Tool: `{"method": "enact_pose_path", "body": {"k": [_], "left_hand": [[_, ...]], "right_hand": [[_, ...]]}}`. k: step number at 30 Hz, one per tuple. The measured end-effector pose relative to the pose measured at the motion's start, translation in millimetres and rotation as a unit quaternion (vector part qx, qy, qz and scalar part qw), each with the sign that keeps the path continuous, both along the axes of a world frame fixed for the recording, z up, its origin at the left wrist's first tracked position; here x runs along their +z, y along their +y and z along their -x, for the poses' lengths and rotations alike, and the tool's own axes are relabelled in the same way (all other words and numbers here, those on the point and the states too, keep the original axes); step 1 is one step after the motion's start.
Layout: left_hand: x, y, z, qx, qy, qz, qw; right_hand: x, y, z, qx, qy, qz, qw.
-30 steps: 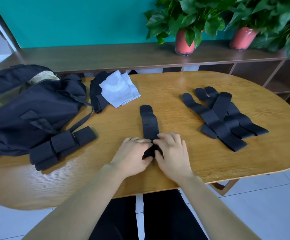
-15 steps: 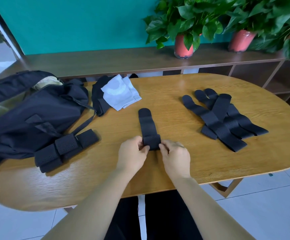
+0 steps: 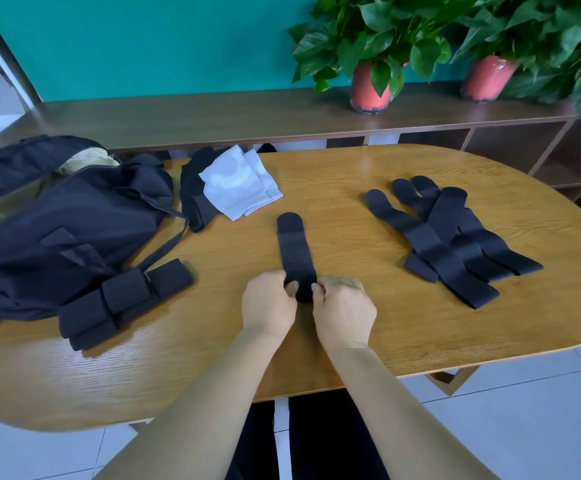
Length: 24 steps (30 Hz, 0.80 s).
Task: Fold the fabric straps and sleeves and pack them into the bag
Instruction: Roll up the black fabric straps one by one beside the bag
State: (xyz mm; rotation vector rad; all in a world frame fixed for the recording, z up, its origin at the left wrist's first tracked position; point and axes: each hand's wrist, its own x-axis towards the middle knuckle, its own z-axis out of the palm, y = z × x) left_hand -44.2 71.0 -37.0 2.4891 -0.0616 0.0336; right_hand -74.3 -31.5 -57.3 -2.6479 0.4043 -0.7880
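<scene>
A black fabric strap [image 3: 295, 251] lies lengthwise in the middle of the wooden table [image 3: 351, 341], its near end rolled into a small bundle. My left hand [image 3: 269, 304] pinches the left side of that roll. My right hand [image 3: 344, 308] pinches its right side. Several unfolded black straps [image 3: 444, 237] lie fanned out to the right. Three folded straps [image 3: 122, 299] rest against the open black bag [image 3: 57, 237] on the left. White sleeves [image 3: 238, 185] lie on a black sleeve [image 3: 193, 195] at the back.
A long wooden shelf unit [image 3: 247, 116] runs behind the table and carries two potted plants [image 3: 368, 88] [image 3: 486, 81]. The table's near edge curves just in front of my legs. White floor tiles show below and to the right.
Both hands have rolled the strap's near end further away from me, so the flat part of the strap is shorter. The camera view has shifted slightly.
</scene>
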Motion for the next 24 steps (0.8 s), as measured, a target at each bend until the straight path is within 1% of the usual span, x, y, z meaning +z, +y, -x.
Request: {"method": "enact_pose_path", "body": {"k": [7,12,14,16,19,20,22,24], "left_hand": [[1.2,-1.7,-2.4,0.004,0.001,-0.051,0.999],[3.2,-4.6,-4.9,0.019,0.012,-0.107,0.994],[5.5,-3.8,-4.8,0.013,-0.003,-0.116,0.993],[4.8,-0.4,-4.3,-0.014,-0.042,-0.128,0.991],[-7.3,3.9,-5.6,-0.106,-0.127,-0.138,0.977],[-10.2,5.0,-5.7,-0.128,-0.143,-0.142,0.971],[-12.0,7.6,-6.9,-0.157,-0.153,-0.152,0.964],[-7.9,11.0,-7.6,-0.185,-0.127,-0.159,0.962]], "right_hand": [[-3.0,0.3,-3.1,0.009,0.007,0.023,1.000],[-1.0,-0.7,-5.0,0.022,0.036,0.061,0.997],[0.2,-0.5,-5.1,0.027,0.051,0.079,0.995],[1.8,0.4,-4.9,0.031,0.065,0.099,0.992],[2.7,1.7,-4.6,0.032,0.075,0.118,0.990],[3.1,2.0,-4.8,0.033,0.074,0.121,0.989],[2.7,1.7,-6.0,0.040,0.069,0.130,0.988],[2.0,0.4,-6.7,0.054,0.062,0.137,0.987]]}}
